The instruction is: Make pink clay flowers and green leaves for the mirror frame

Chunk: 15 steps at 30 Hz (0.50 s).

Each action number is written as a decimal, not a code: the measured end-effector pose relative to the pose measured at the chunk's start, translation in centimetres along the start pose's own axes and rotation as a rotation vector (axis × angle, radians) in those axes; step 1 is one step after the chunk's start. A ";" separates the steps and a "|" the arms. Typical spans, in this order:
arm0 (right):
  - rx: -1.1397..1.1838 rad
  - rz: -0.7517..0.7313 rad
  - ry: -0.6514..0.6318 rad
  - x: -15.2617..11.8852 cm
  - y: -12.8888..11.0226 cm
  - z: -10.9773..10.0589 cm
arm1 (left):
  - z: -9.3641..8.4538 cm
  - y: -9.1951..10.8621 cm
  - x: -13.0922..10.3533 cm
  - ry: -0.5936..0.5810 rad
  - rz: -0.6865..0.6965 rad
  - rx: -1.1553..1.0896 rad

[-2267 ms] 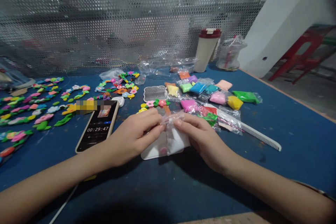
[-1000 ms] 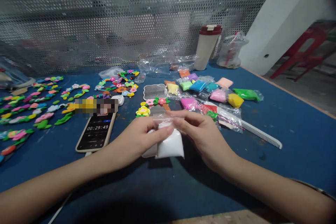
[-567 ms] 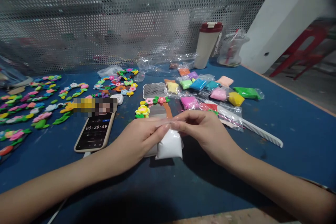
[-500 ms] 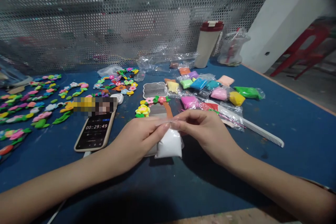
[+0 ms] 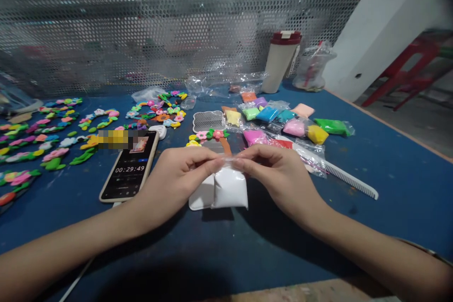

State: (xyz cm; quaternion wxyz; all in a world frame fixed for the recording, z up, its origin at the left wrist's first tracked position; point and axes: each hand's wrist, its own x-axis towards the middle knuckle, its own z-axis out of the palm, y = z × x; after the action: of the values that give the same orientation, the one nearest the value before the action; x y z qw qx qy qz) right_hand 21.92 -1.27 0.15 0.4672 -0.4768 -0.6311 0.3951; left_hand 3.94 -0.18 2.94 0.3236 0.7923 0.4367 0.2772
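Note:
A small clear packet of white clay (image 5: 230, 188) hangs between my hands, above the table's near middle. My left hand (image 5: 189, 170) pinches the packet's top edge between thumb and fingers. Close beside it, my right hand (image 5: 271, 170) pinches the same edge from the other side. Behind the packet lies a mirror-like panel (image 5: 212, 145) decorated with pink, red and yellow clay flowers, partly hidden by my hands. A smaller scalloped panel (image 5: 208, 121) rests just beyond it.
A phone (image 5: 130, 170) showing a timer lies at left, near several flower-decorated pieces (image 5: 99, 119). Coloured clay packets (image 5: 295, 127) and a white comb (image 5: 350, 180) are at right. A tumbler (image 5: 281, 63) and a plastic bag (image 5: 314, 66) stand at the back.
Both hands have moved slightly, with fingertips closer together on the packet's top edge. The packet has shifted a little to the right, and more of the pale panel's lower part shows.

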 end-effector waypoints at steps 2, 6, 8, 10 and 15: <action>0.021 -0.002 -0.015 -0.1 -0.1 0.1 | 0.2 0.0 0.0 0.013 0.005 0.021; 0.023 -0.075 -0.024 -0.4 0.1 0.6 | 0.8 -0.1 0.0 0.027 0.001 0.033; -0.003 -0.121 -0.006 -0.5 0.1 0.7 | 0.9 -0.2 0.1 0.010 0.003 -0.007; 0.028 -0.115 -0.023 -0.4 0.1 0.6 | 0.7 -0.2 0.2 -0.020 0.012 -0.053; 0.203 -0.047 -0.093 0.2 0.2 -0.4 | 0.0 -0.2 0.3 0.034 -0.012 -0.073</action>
State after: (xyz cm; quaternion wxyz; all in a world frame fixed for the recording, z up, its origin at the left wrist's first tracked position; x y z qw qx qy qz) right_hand 22.36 -0.97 0.09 0.4925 -0.3932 -0.6198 0.4677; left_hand 3.96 0.12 2.88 0.3463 0.7724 0.4368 0.3045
